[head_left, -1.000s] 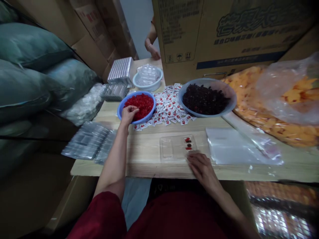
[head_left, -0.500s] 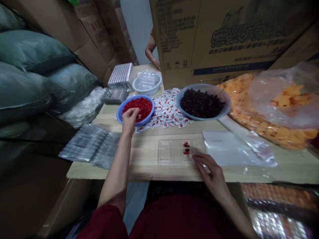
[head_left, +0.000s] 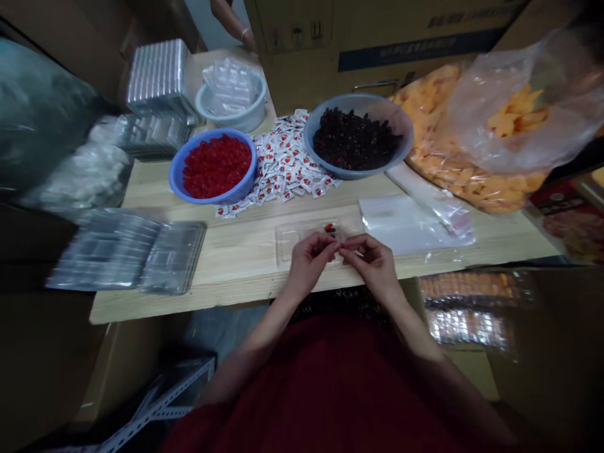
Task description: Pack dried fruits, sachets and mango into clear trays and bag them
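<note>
My left hand (head_left: 309,257) and my right hand (head_left: 372,257) meet fingertip to fingertip, both pinched closed. Whatever lies between their fingertips is too small and hidden to make out. Just beneath them is a clear plastic tray (head_left: 285,242) with compartments, partly covered by my fingers. Small red and dark pieces (head_left: 329,228) show inside it, beyond my fingertips. To the far left of my hands stands a blue bowl (head_left: 175,182) of red dried-fruit-like pieces (head_left: 217,167). A second bowl (head_left: 406,141) at the back right is filled with dark, wrinkled dried fruit (head_left: 356,139).
White printed sachets (head_left: 287,157) lie heaped between the bowls. Clear trays (head_left: 172,258) are stacked at left, more (head_left: 158,82) behind. Clear bags (head_left: 401,220) and a large bag of orange slices (head_left: 472,182) occupy the right. Another person's arm (head_left: 231,19) shows beyond a cardboard box (head_left: 302,82).
My left hand has left the bowl of red pieces and come to the tray, meeting my right hand, which shifted inward from the tray's right edge. The view has tilted downward.
</note>
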The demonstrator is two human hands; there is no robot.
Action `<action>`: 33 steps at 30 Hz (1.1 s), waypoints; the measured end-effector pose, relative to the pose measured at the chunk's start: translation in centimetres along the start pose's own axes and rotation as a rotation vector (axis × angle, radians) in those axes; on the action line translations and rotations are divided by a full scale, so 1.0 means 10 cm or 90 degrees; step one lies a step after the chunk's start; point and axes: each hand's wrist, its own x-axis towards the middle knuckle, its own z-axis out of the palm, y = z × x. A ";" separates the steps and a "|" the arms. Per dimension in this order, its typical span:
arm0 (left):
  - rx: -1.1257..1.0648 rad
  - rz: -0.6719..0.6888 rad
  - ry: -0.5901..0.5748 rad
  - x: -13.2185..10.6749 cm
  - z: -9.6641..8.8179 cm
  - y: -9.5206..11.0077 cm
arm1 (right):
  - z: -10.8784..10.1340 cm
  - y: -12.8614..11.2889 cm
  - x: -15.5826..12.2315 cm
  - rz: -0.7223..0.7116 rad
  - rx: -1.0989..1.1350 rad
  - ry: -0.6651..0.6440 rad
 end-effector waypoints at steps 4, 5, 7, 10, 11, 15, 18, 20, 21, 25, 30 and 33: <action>0.026 -0.016 -0.045 -0.05 -0.05 -0.23 | -0.07 0.27 -0.04 0.002 -0.055 0.024; 0.040 -0.009 -0.044 -0.05 -0.07 -0.28 | -0.09 0.33 -0.02 -0.013 -0.094 0.023; 0.095 0.017 -0.019 -0.04 -0.12 -0.38 | -0.13 0.41 0.02 -0.050 -0.192 0.017; 0.251 0.087 0.014 0.00 -0.18 -0.51 | -0.17 0.49 0.07 -0.124 -0.364 -0.035; 0.316 0.121 0.009 0.02 -0.19 -0.55 | -0.18 0.50 0.08 -0.149 -0.417 -0.060; 0.521 0.244 -0.054 0.09 -0.18 -0.63 | -0.18 0.51 0.10 -0.205 -0.526 -0.108; 0.573 0.275 -0.044 0.10 -0.17 -0.58 | -0.19 0.50 0.08 -0.192 -0.495 -0.102; 0.574 0.279 -0.015 0.08 -0.20 -0.49 | -0.22 0.47 0.05 -0.167 -0.447 -0.089; 0.568 0.278 0.001 0.07 -0.24 -0.44 | -0.24 0.46 0.03 -0.155 -0.423 -0.075; 0.556 0.271 0.116 0.09 -0.60 -0.14 | -0.33 0.38 -0.08 -0.143 -0.386 -0.009; 0.577 0.309 0.376 0.27 -1.39 0.37 | -0.37 0.41 -0.06 -0.187 -0.393 -0.004; 0.566 0.327 0.492 0.40 -1.67 0.62 | -0.36 0.45 0.03 -0.222 -0.401 -0.005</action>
